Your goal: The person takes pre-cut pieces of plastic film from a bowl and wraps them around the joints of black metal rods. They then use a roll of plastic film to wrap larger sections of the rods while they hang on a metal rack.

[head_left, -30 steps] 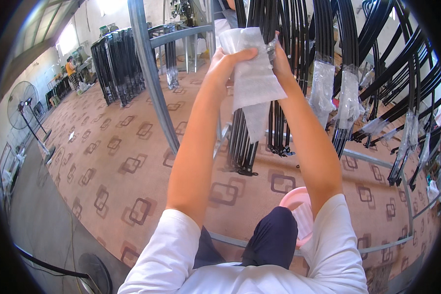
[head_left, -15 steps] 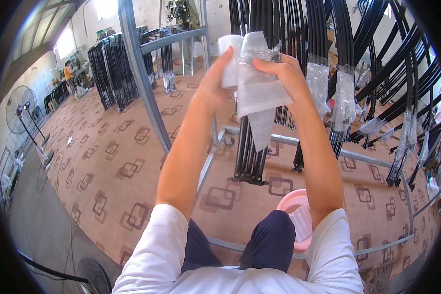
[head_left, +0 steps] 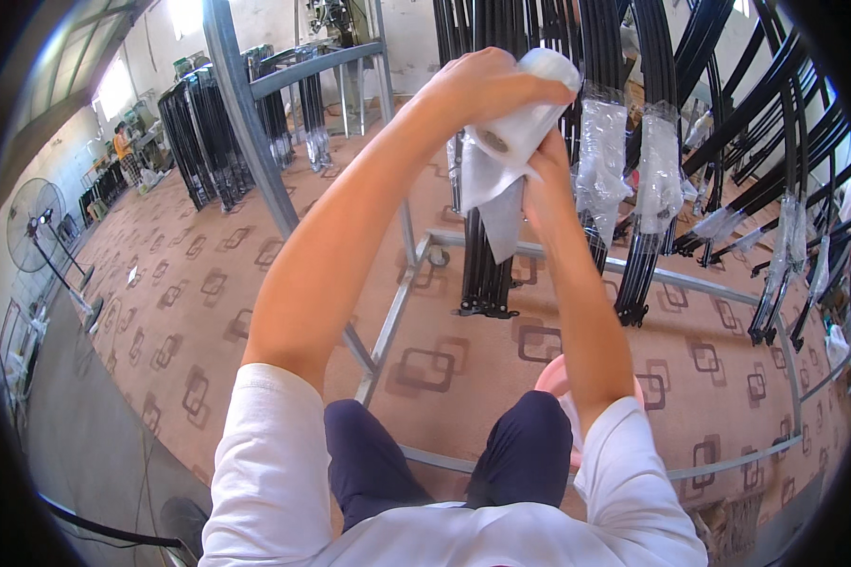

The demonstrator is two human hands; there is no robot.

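My left hand (head_left: 490,87) is wrapped over a roll of thin white foam sheet (head_left: 529,132), whose hollow core end faces me. From the roll, a loose flap of the sheet (head_left: 501,222) hangs down over the front of a bundle of black bars (head_left: 487,283). Just below the roll, my right hand (head_left: 547,180) is closed at the right edge of the sheet and bundle. Its thumb points up, and its other fingers are mostly hidden behind the foam.
More black bar bundles (head_left: 638,274) hang on the right, some with clear plastic sleeves (head_left: 659,180). A grey metal frame (head_left: 397,307) surrounds the spot, its post (head_left: 255,123) at left. Between my right arm and knee sits a pink basin (head_left: 556,373). A fan (head_left: 36,222) and another person (head_left: 123,146) are far left.
My left hand has swung to the right with the roll, across the front of the bundle. The right hand has dropped lower, beneath the roll. The view has shifted slightly.
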